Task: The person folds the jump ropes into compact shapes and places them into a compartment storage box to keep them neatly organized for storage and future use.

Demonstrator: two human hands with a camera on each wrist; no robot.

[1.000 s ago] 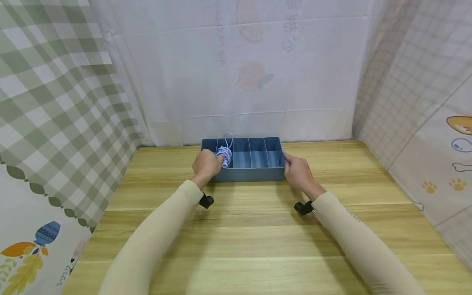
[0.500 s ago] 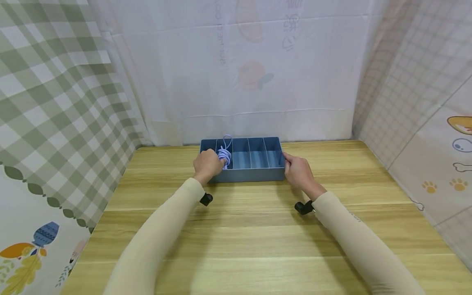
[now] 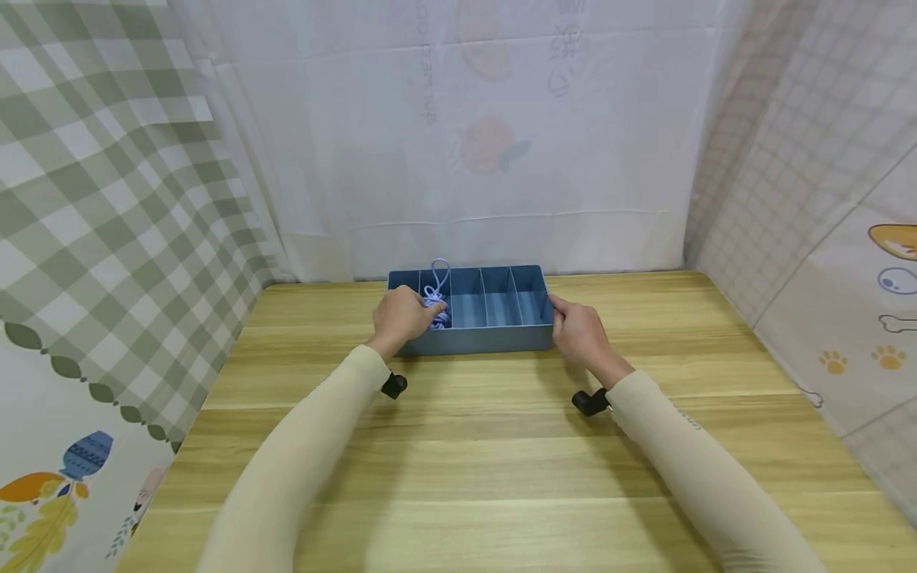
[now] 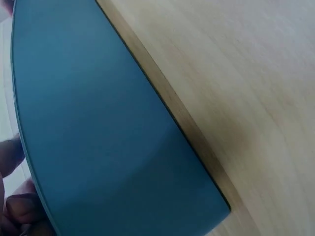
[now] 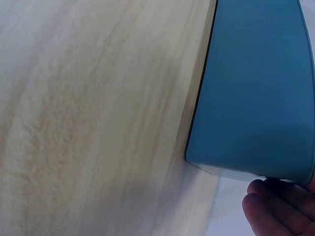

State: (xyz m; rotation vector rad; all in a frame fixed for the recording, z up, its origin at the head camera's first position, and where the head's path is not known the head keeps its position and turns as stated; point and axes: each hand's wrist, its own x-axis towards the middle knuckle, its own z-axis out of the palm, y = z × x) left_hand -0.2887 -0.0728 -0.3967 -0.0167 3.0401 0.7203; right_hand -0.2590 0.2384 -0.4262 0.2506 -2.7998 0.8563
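A blue-grey divided organizer box [image 3: 501, 338] stands on the table, its compartments in a row. A coiled lavender cord [image 3: 438, 320] lies in the second compartment from the left, with a loop rising above the back rim. My left hand [image 3: 401, 317] is over the box's left front; its thumb [image 3: 437, 305] rests on the cord. In the left wrist view, the thumb [image 4: 10, 155] stands apart from the other fingers [image 4: 24, 209] above the rim. My right hand [image 3: 579, 330] grips the box's right end. The right wrist view shows its curled fingers [image 5: 275, 209] at the corner.
The wood-grain table [image 3: 487, 461] extends in front of the box and to both sides. Close behind hangs a white curtain [image 3: 344, 159]. A checked cloth [image 3: 129, 143] borders the left side, and a patterned cloth [image 3: 809, 263] the right.
The coil has sunk lower into its compartment and looks looser. My left thumb has come up across its top. The box has shifted slightly left; my right hand stays at its end.
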